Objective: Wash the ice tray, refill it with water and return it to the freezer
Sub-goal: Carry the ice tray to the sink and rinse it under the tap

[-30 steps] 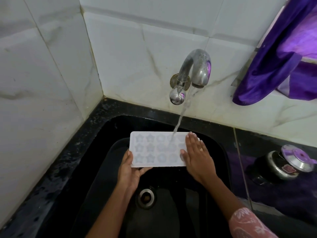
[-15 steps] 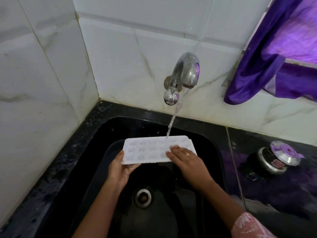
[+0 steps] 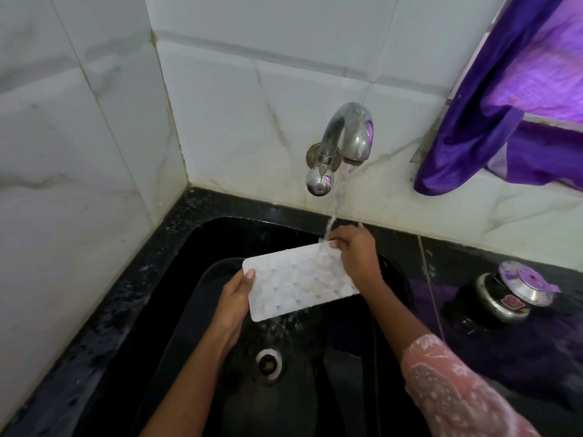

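I see the white ice tray (image 3: pixel 299 282) held in the air over the black sink (image 3: pixel 239 222), above and slightly beyond the drain (image 3: pixel 268 362). Its bumpy face is turned up towards the camera, and it is tilted so its near long edge hangs lowest. The left hand (image 3: pixel 235 298) grips the tray's left short end, with the thumb lying on the upper face by the far left corner and the rest of that hand's fingers hidden beneath. The right hand (image 3: pixel 356 253) holds the far right corner, its fingers (image 3: pixel 334 244) curled over the far edge and pinching it. A stream of water (image 3: pixel 336 200) falls from the steel tap (image 3: pixel 344 137) on the far wall and lands on the tray just beside the right hand. It spreads over the right half of the tray and spills off the near edge in a spray towards the drain. A pink patterned sleeve (image 3: pixel 457 389) covers the right forearm. The sink is set into a wet black surface (image 3: pixel 120 298) in a corner of white marbled tiles (image 3: pixel 79 152). To the right on that surface, well apart from the tray, sits a dark pot with a steel lid (image 3: pixel 501 298), the lid tipped askew. Above it, at the far right, hangs a purple cloth (image 3: pixel 504 121).
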`<act>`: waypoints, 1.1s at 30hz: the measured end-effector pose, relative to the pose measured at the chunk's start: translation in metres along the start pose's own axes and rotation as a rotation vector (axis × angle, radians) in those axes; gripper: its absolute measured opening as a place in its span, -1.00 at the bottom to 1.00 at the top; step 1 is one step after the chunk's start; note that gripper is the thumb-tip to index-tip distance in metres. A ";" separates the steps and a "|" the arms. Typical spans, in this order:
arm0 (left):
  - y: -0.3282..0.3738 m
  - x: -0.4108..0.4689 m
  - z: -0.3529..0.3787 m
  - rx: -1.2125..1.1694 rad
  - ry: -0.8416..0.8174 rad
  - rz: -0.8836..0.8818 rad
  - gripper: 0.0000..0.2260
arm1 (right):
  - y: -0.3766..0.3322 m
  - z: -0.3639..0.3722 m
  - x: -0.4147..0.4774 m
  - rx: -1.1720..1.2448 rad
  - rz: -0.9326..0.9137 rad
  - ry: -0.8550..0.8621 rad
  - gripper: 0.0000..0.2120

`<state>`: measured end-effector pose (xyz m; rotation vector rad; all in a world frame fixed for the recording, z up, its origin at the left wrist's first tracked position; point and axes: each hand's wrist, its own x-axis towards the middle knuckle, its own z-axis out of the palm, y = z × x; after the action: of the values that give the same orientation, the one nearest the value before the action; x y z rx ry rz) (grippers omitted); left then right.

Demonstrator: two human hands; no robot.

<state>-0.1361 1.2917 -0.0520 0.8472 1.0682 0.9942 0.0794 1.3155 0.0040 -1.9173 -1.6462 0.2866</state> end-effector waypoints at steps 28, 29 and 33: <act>-0.025 0.006 -0.020 -0.215 0.246 -0.288 -0.58 | 0.019 0.016 -0.024 0.150 0.272 -0.240 -0.46; -0.024 0.006 -0.019 -0.273 0.226 -0.312 -0.53 | 0.015 0.012 -0.026 0.253 0.305 -0.232 -0.53; -0.019 0.006 -0.023 -0.449 0.178 -0.424 -0.28 | 0.015 0.006 -0.035 0.354 0.348 -0.181 -0.57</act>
<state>-0.1527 1.2929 -0.0777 0.1564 1.0606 0.9051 0.0812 1.2830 -0.0171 -1.9300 -1.2533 0.8533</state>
